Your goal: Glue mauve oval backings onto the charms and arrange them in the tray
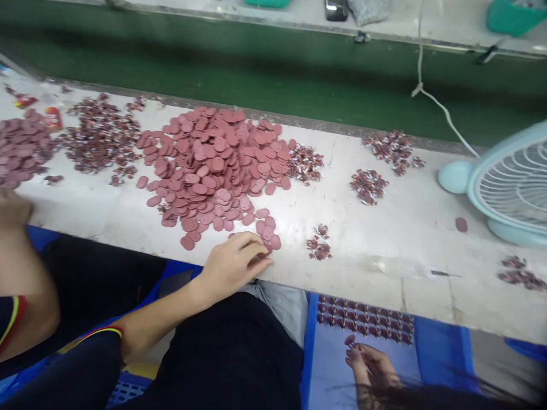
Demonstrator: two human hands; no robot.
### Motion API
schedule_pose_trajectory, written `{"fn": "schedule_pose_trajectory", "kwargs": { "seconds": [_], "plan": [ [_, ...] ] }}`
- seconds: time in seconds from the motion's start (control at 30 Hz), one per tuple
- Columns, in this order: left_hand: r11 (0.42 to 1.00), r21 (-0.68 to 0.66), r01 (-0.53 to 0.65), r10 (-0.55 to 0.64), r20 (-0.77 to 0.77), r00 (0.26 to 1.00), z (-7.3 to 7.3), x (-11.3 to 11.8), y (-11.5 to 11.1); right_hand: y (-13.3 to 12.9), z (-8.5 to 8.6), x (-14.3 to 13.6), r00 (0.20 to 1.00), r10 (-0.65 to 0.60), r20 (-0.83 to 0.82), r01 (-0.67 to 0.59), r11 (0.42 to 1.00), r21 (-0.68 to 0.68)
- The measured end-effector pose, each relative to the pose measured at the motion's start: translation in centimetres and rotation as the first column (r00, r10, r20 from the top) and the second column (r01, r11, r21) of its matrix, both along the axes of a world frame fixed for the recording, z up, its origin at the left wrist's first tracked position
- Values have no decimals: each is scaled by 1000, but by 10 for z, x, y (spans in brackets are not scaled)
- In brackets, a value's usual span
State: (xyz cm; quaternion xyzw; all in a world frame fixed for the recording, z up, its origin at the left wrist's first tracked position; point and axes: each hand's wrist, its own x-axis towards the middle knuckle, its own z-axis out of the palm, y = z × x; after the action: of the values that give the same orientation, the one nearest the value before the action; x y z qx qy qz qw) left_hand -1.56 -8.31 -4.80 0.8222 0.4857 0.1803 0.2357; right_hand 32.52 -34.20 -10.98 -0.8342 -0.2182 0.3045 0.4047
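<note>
Red-brown oval discs lie in a large heap on the white table. At the heap's front edge rests my left hand, its fingers bent round and touching the discs nearest them; what they grip, if anything, is hidden. My right hand is low at the right, pinching a small part with a red-brown oval top between thumb and finger. It is above a blue tray whose far end holds several rows of similar small parts. Small metallic red-brown pieces lie to the right of my left hand.
More small metallic pieces are piled at the left, and smaller groups lie to the right. A light blue fan stands at the right edge. Another person's arm reaches in at the left. A clear tool lies near the front edge.
</note>
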Motion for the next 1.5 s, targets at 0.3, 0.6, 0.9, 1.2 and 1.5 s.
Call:
{"fn": "schedule_pose_trajectory", "kwargs": {
  "seconds": [0.3,0.6,0.9,1.2,1.5],
  "plan": [
    [983,158,94,-51,-256,965,19,-6,12,-23,-83,-47,975,222,10,-221,973,-63],
    [975,177,133,-108,-145,984,24,-19,19,-28,-105,-56,970,244,-22,-243,970,26],
    [993,67,98,-94,-65,994,25,-27,20,-23,-100,-54,965,262,4,-262,965,28],
    [1000,4,14,-14,-14,1000,29,-33,17,-40,-114,-59,975,216,-47,-218,974,-61],
    [998,59,-35,33,34,999,33,-30,21,-57,-137,-55,962,161,-222,-215,946,-244]
  ]
}}
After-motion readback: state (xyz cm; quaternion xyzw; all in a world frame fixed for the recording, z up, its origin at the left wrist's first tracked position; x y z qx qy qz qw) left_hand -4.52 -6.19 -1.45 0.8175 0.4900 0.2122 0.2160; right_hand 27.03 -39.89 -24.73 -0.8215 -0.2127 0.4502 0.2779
